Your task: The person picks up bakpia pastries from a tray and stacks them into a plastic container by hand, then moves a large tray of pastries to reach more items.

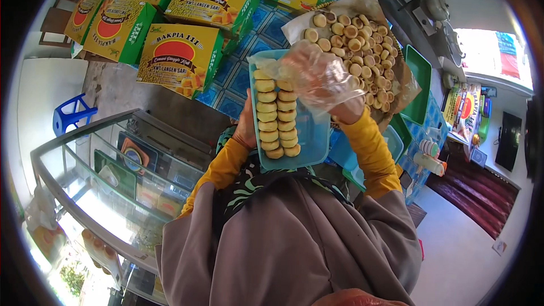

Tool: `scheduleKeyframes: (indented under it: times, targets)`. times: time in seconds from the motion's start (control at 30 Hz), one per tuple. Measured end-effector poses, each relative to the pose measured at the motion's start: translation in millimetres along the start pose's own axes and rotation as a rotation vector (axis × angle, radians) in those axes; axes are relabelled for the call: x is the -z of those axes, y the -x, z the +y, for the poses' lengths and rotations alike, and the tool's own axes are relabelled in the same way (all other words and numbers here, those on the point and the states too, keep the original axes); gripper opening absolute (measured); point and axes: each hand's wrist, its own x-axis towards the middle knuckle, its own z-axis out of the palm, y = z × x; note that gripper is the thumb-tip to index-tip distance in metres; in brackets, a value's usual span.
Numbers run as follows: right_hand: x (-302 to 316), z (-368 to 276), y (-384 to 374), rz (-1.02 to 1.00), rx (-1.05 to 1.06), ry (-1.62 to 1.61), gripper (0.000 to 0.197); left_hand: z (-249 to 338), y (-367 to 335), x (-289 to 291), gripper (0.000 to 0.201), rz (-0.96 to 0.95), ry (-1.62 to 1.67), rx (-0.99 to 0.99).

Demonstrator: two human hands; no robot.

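Observation:
My left hand point(245, 126) grips the left side of a light-blue plastic container point(313, 144), which is tilted in front of my body. Inside it, small round golden pastries point(268, 114) stand on edge in two rows, and the right part of its floor is bare. My right hand point(327, 76), covered by a clear plastic bag or glove, is over the container's upper right corner. Motion smears its fingers, so whether they hold a pastry cannot be made out. Just beyond it lies a heap of loose browned pastries point(371, 51) on brown paper point(403, 97).
Yellow-and-green cardboard boxes point(177, 59) are stacked at the far left of the table with a blue patterned cover point(222, 93). A green tray point(418, 82) sits right of the heap. A glass display case point(113, 164) stands at my left, and a blue stool point(73, 113) behind it.

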Motion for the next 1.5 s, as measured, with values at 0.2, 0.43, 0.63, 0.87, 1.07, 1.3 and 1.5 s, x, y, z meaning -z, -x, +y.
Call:
scheduleKeyframes:
  times: [0.2,0.43,0.63,0.87,1.07,1.3,1.5]
  targets:
    - [-11.4,-20.7,14.2,-0.072,-0.240,-0.177,0.062,-2.0,-5.9,-4.9,0.078,0.206,-0.125,-0.024]
    - [-11.6,-20.8,10.8,0.169,-0.478,-0.655,0.046,-1.3,0.1,-13.2,0.079,0.108,-0.203,-0.011]
    - [-12.6,-45.0,20.9,0.335,-0.550,-0.787,0.043,-4.2,-1.9,-8.1,0.078,0.125,-0.131,0.018]
    - [18.3,-59.4,25.0,0.831,-0.754,-1.330,0.046,-5.1,-8.8,7.4,0.070,0.086,-0.061,0.015]
    - [24.1,-92.4,20.2,0.855,-0.939,-1.663,0.039,-4.2,-11.0,-12.9,0.066,0.170,-0.039,0.000]
    - [-2.5,-106.2,29.7,0.703,-1.030,-1.651,0.038,-8.6,-8.4,-22.6,0.069,0.137,-0.270,-0.051]
    - [2.2,-94.5,42.5,0.326,-0.910,-1.306,0.037,-5.3,-12.2,-39.5,0.065,0.183,-0.167,-0.004]
